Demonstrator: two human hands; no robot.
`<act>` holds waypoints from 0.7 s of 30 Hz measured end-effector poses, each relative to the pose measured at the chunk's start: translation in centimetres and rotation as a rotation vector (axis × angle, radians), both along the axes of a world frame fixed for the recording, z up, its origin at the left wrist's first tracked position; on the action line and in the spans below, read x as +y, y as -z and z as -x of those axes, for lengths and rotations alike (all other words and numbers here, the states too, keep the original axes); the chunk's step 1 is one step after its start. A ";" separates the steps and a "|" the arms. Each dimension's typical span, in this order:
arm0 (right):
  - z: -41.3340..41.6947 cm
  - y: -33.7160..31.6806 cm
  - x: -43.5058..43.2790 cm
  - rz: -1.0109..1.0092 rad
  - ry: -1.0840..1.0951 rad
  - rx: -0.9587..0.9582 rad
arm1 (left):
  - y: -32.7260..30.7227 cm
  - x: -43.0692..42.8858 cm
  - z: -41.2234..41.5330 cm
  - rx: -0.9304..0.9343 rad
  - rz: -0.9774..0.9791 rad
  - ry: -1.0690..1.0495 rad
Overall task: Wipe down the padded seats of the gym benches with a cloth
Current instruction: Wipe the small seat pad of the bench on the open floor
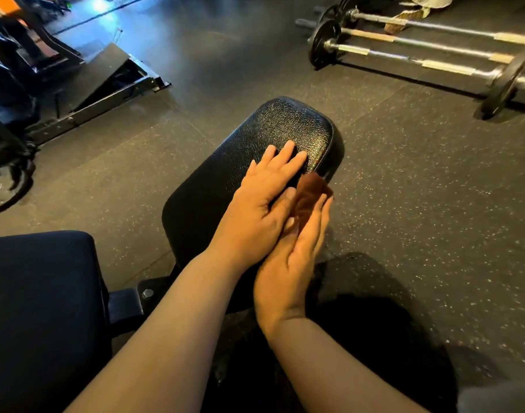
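Observation:
A black padded bench seat (285,126) with a pebbled surface runs away from me in the middle of the view. My left hand (264,204) lies flat on it, fingers straight and pointing toward the far end. My right hand (297,257) stands on its edge at the seat's right side, just beside the left hand. A brown cloth (310,190) sits against its straight fingers, with the thumb pressed onto it. Most of the cloth is hidden between the two hands.
A second dark pad (41,308) fills the lower left, joined by a bolted black frame (130,299). Barbells with plates (404,52) lie on the rubber floor at top right. A machine base (106,84) and a weight plate (5,186) are at left.

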State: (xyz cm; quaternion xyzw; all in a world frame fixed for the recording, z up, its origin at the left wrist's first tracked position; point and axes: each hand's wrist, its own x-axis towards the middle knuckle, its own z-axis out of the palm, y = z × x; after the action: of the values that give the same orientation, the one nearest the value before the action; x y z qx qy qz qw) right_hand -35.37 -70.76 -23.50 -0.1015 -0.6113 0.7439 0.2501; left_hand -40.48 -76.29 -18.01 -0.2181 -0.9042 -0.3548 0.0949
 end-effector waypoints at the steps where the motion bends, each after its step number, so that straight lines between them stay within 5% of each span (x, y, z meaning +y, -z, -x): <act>1: -0.3 0.2 -0.3 0.018 0.000 -0.014 | 0.1 0.0 0.1 -0.003 -0.007 0.006; 9: 6.3 -1.5 4.3 0.021 0.046 -0.034 | 0.1 0.2 0.2 0.003 -0.036 -0.001; 16: 0.3 0.2 0.5 0.037 0.020 -0.029 | 0.6 0.2 -0.3 0.049 -0.020 -0.041; 21: 4.0 -0.7 3.4 0.038 -0.016 -0.056 | 0.5 0.5 -0.2 0.038 -0.012 -0.049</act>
State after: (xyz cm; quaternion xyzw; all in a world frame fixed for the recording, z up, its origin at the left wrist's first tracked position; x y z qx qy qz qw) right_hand -39.37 -67.40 -22.80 -0.1222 -0.6045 0.7543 0.2252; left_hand -40.26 -75.80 -18.56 -0.2019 -0.9052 -0.3534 0.1222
